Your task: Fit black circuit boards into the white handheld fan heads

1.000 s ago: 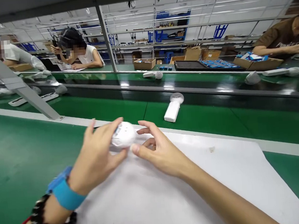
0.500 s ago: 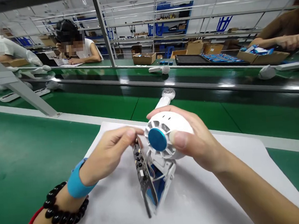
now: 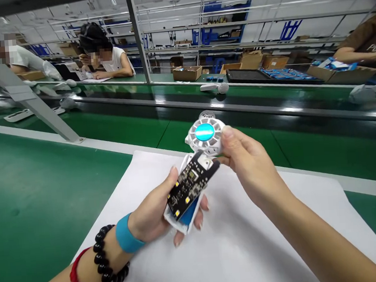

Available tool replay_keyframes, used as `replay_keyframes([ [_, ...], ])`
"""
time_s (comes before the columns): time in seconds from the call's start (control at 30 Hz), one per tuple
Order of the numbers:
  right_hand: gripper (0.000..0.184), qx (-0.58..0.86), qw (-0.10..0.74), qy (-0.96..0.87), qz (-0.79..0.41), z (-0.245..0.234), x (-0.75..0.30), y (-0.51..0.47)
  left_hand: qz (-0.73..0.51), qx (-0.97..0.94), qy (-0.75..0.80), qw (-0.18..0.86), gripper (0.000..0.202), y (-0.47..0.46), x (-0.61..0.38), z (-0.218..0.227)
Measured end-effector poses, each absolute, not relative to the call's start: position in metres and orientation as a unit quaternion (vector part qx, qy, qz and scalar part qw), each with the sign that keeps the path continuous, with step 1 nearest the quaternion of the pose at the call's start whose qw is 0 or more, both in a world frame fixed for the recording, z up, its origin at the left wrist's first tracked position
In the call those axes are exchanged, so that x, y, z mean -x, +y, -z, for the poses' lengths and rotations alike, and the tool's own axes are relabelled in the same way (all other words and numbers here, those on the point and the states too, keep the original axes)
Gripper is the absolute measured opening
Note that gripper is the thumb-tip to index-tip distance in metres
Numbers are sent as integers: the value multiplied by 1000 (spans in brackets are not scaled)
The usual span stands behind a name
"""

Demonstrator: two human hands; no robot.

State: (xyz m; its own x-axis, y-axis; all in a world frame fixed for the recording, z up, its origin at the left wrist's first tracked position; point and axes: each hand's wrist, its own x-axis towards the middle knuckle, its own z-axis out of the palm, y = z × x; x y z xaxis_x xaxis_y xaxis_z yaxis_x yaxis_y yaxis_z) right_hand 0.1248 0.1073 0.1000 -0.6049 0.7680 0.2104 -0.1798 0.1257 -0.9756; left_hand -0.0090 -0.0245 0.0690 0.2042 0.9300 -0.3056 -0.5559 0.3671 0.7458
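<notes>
While both hands' fingers hold the white fan, its black circuit board shows.

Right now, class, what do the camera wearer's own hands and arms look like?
The left hand is gloveless, with a wide blue wristband, black beaded bracelet and red cord. The right hand is gloveless too, its forearm sleeveless and unadorned.

Sheet laid on bench. Housing held above it in left hand; circuit board lodged slantwise over housing. Fan head, at housing's far end, gripped at its right edge by right hand. Second fan partly covered behind it. Across belt, carton placed left of tray.
</notes>
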Motion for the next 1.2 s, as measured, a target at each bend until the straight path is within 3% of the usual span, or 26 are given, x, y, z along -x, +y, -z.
replay_keyframes([
  [0.1, 45, 280, 391, -661, -576, -95, -123, 107, -600, -228, 453, 619, 57, -21, 7, -71],
  [0.2, 36, 255, 330, -658, -628, -94, -121, 105, -625, -245, 492, 554, 45, -20, 4, -72],
  [0.47, 16, 256, 312, -682, -610, -99, -122, 99, -576, -285, 515, 567, 74, -19, 1, -69],
  [0.77, 15, 230, 325, -740, -542, -104, -122, 89, -569, -298, 524, 559, 80, -23, 1, -71],
  [1.03, 12, 85, 398, -808, -426, -103, -125, 72, -619, -419, 514, 420, 76, -31, 7, -68],
  [1.2, 26, -59, 344, -848, -399, -102, -132, 76, -647, -484, 482, 339, 70, -37, 6, -72],
])
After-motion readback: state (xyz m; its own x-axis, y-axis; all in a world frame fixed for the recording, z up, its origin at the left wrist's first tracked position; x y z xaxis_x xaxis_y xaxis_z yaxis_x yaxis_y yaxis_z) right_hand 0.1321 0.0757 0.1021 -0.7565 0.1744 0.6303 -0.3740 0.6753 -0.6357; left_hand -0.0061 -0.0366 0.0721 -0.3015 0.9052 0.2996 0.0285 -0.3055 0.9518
